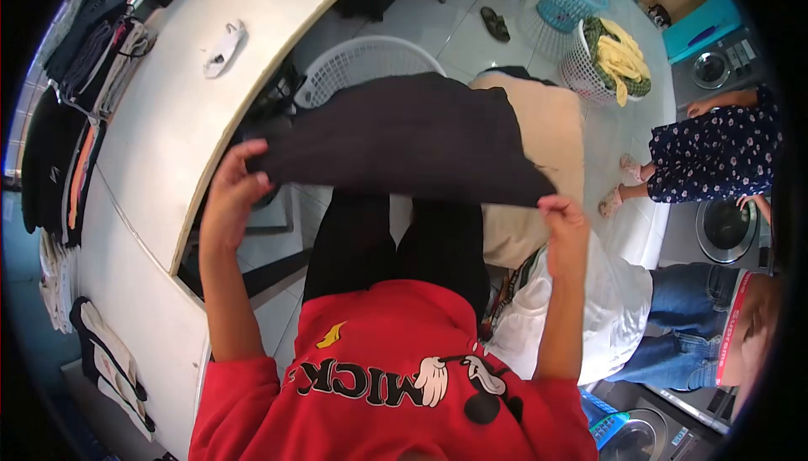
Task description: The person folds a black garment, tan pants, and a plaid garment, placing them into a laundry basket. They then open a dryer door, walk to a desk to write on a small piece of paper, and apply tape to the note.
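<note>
A red fabric shirt with a cartoon print (379, 326) on the person's torso lies nearest. Ahead of it, the left hand (238, 182) pinches one end of a soft black cloth garment (404, 133) between thumb and fingers; the right hand (564, 215) pinches its opposite corner. The garment spans the gap between the hands, above the lap. It looks light and limp, likely to sag mid-span, with little risk of slipping or breaking; corners and edges seem the best holds. Beyond the right hand drapes a beige cloth piece (551, 137); beyond the garment stands a white plastic lattice basket (370, 50).
</note>
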`<state>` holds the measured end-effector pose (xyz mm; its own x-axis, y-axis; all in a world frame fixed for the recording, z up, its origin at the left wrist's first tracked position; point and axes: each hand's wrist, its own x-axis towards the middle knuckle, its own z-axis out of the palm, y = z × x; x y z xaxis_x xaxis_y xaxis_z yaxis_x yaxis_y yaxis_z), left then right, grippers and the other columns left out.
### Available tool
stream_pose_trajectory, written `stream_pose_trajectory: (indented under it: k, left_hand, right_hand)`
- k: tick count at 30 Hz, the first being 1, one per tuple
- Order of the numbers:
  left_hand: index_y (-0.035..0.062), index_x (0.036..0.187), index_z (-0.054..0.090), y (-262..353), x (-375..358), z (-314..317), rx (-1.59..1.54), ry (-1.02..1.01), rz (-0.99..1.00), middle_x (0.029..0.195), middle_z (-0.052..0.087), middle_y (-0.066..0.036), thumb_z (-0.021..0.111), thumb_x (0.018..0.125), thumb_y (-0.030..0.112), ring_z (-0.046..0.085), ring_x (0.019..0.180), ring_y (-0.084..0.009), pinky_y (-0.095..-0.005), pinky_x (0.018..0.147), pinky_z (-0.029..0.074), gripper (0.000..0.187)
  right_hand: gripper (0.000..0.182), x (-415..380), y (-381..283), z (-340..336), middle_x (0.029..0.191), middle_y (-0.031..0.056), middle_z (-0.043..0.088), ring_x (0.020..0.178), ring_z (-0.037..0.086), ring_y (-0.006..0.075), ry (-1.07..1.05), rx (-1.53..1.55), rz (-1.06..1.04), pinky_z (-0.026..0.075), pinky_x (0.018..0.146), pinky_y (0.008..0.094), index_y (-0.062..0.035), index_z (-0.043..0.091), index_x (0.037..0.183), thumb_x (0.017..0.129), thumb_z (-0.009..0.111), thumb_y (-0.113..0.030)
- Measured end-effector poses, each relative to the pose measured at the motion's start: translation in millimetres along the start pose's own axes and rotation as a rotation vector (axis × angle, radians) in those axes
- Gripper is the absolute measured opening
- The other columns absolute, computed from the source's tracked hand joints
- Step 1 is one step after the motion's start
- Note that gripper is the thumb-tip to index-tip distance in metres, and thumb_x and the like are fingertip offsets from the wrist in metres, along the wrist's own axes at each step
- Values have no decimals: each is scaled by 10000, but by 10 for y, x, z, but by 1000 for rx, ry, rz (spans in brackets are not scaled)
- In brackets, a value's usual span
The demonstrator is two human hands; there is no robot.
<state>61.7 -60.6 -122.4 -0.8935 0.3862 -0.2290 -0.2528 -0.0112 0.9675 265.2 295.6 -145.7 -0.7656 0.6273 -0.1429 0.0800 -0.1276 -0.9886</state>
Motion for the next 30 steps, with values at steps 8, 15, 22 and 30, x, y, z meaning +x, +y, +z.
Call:
stream_pose_trajectory:
  k: [8, 15, 22, 30]
  left_hand:
    - [168, 1209, 386, -1609, -904, -370, -219, 138, -598, 908, 515, 27, 540, 735, 111, 476, 778, -91, -258, 714, 355, 502]
    - [213, 1191, 396, -1387, -655, -223, -243, 173, -602, 935, 539, 53, 561, 773, 232, 481, 800, -68, -271, 712, 332, 450]
    - [197, 1216, 377, -1180, -740, -208, -213, 241, -508, 826, 526, 67, 613, 734, 162, 478, 729, -49, -253, 691, 359, 538]
    - [158, 1270, 322, -1351, -832, -443, -129, 138, -636, 834, 526, 37, 597, 746, 195, 472, 716, -76, -292, 750, 371, 593]
  right_hand:
    - [136, -964, 1356, -275, 727, -31, 492, 667, 445, 61, -22, 46, 461, 353, 656, 200, -69, 533, 813, 723, 462, 3]
    - [167, -592, 1130, -137, 830, -60, 494, 741, 451, 55, 78, 80, 628, 337, 700, 244, -141, 519, 930, 774, 552, -192]
    - [181, -597, 1046, -298, 837, -25, 559, 784, 479, 58, -117, 61, 590, 322, 690, 190, -82, 591, 920, 740, 587, -79]
    - [148, -871, 1136, -482, 850, 19, 568, 817, 494, 87, -233, -35, 556, 372, 735, 221, -43, 584, 866, 718, 591, -54]
